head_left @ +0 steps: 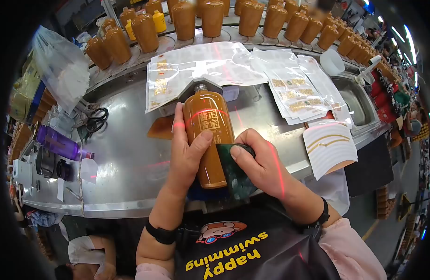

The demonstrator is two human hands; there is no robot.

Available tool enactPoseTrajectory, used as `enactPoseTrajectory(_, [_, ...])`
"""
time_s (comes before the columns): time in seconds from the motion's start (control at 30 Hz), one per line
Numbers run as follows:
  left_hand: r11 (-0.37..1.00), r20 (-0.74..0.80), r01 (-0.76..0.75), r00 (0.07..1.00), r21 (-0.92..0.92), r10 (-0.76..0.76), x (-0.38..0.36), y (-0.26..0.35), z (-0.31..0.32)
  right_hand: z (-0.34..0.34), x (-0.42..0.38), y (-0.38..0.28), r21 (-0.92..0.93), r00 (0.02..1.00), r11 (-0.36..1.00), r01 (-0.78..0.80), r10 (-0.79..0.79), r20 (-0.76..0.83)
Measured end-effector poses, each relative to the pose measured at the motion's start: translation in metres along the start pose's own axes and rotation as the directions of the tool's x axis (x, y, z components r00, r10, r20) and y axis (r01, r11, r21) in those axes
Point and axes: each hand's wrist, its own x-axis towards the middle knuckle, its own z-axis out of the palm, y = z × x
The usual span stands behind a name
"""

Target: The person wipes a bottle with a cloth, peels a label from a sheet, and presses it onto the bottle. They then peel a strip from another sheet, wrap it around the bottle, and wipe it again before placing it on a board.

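Observation:
A glossy brown ceramic bottle (212,167) with gold characters lies on the steel table, its neck pointing away from me against an angled grey holder (215,88). My left hand (188,151) is wrapped round the bottle's left side, with the thumb on its front below the gold square. In my right hand (259,161) a dark green flat scraper-like piece (234,172) is gripped between thumb and fingers. Its edge lies against the bottle's lower right side. Part of a blue pad under the bottle's base shows at the table's near edge.
Label sheets (205,60) lie behind the bottle, with more sheets (294,88) to the right. Curved white strips (329,147) hang over the table's right edge near a sink (357,102). Brown bottles (212,18) line a conveyor behind. Scissors (97,120) and a purple bottle (58,141) are left.

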Motion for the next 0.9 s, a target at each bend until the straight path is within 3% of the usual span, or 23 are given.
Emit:
enactPoseTrajectory(0.73, [0.999,0.009,0.033,0.999,0.043,-0.033,-0.0004,0.0023,-0.0003,-0.0003,-0.0035,-0.0026,-0.046,1.0,0.999,0.006,-0.006,-0.001])
enactPoseTrajectory(0.83, [0.997,0.009,0.018,1.0,0.076,-0.019,0.0005,-0.0012,-0.0033,-0.0036,-0.0025,0.0019,0.033,0.997,0.997,-0.067,0.065,0.038])
enactPoseTrajectory(0.9, [0.997,0.01,0.006,1.0,0.083,-0.007,0.0003,-0.0023,-0.0046,-0.0087,0.0031,0.0024,0.284,0.996,0.954,-0.093,0.084,0.043])
